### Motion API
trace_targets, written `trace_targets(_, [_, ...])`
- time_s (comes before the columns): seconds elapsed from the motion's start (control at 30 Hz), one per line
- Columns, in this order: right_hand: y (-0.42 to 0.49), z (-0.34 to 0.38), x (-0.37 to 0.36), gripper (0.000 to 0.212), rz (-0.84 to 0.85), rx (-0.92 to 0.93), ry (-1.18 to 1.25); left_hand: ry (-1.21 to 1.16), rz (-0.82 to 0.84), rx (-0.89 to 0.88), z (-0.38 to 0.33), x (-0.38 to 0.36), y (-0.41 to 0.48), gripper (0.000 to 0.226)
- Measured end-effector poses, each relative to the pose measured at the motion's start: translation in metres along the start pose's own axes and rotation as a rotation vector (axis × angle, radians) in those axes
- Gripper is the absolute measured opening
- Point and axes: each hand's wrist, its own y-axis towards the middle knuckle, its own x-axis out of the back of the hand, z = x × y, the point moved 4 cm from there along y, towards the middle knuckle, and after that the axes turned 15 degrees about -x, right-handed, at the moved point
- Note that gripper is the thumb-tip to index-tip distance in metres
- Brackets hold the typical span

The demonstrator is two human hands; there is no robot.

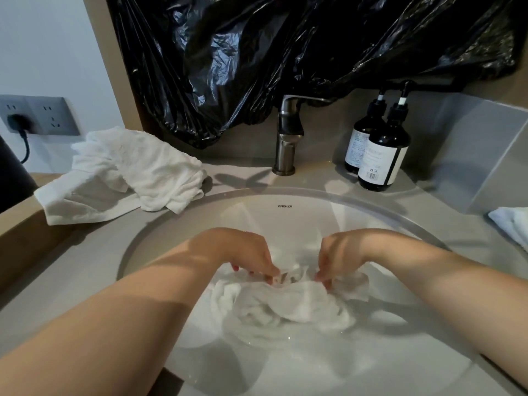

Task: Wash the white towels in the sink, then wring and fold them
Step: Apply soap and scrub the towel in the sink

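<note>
Inside the sink, hands grip towel

Only 1 legible word: brand "FAENZA", small dark caps, printed on the sink basin's back inner wall, below the faucet. Front bottle has a white label w/ barcode + small recycling-type mark near its bottom edge; other print too small to read. Rear bottle label: fine txt lines, illegible.
</note>
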Motion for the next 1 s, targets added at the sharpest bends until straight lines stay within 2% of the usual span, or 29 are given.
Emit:
trace_targets(0.03, [0.006, 0.003, -0.001, 0.036, -0.04, -0.016, 0.056, 0.053, -0.034, 0.011, 0.004, -0.002, 0.007, 0.043])
trace_targets(0.1, [0.019, 0.013, -0.011, 0.046, -0.137, -0.034, 0.176, 0.08, -0.06, 0.057, 0.016, -0.013, 0.022, 0.077])
trace_targets(0.17, [0.03, 0.024, -0.032, 0.064, -0.093, -0.021, 0.166, 0.089, 0.073, 0.123, 0.026, -0.033, 0.035, 0.106])
trace_targets(0.23, [0.028, 0.034, -0.048, 0.081, -0.022, 0.009, 0.078, 0.103, 0.171, 0.147, 0.029, -0.049, 0.04, 0.114])
trace_targets(0.27, [0.028, 0.034, -0.049, 0.08, -0.023, 0.016, 0.088, 0.08, 0.15, 0.147, 0.029, -0.05, 0.041, 0.112])
trace_targets(0.33, [0.036, 0.029, -0.044, 0.06, -0.061, 0.018, 0.172, -0.03, -0.033, 0.127, 0.031, -0.041, 0.042, 0.086])
trace_targets(0.4, [0.041, 0.017, -0.034, 0.031, -0.048, 0.012, 0.258, -0.274, -0.258, 0.129, 0.035, -0.026, 0.036, 0.057])
trace_targets(0.43, [0.042, 0.008, -0.029, 0.025, -0.019, 0.004, 0.322, -0.397, -0.335, 0.11, 0.035, -0.019, 0.032, 0.047])
trace_targets(0.5, [0.037, -0.011, -0.019, 0.039, 0.062, -0.015, 0.562, -0.644, -0.406, 0.067, 0.033, -0.005, 0.024, 0.035])
trace_targets(0.57, [0.024, -0.023, -0.005, 0.05, 0.045, -0.026, 0.82, -0.86, -0.474, 0.073, 0.03, 0.004, 0.015, 0.043])
trace_targets(0.67, [0.005, -0.014, 0.014, 0.048, -0.244, -0.055, 1.111, -1.0, -0.607, 0.16, 0.026, 0.009, 0.017, 0.061])
trace_targets(0.73, [-0.011, 0.011, 0.018, 0.042, -0.405, 0.008, 1.282, -1.077, -0.665, 0.189, 0.019, 0.008, 0.024, 0.068])
trace_targets(0.8, [-0.018, 0.031, 0.016, 0.036, -0.588, 0.056, 1.255, -1.155, -0.712, 0.196, 0.01, 0.007, 0.028, 0.064])
trace_targets(0.87, [-0.014, 0.03, 0.012, 0.035, -0.68, 0.021, 1.261, -1.197, -0.739, 0.176, 0.001, 0.008, 0.025, 0.052])
trace_targets(0.93, [0.0, 0.013, 0.013, 0.033, -0.678, -0.042, 1.292, -1.257, -0.694, 0.052, -0.007, 0.011, 0.026, 0.041])
trace_targets(1.0, [0.018, -0.004, 0.013, 0.032, -0.566, -0.066, 1.178, -1.188, -0.615, -0.043, -0.023, 0.012, 0.022, 0.035])
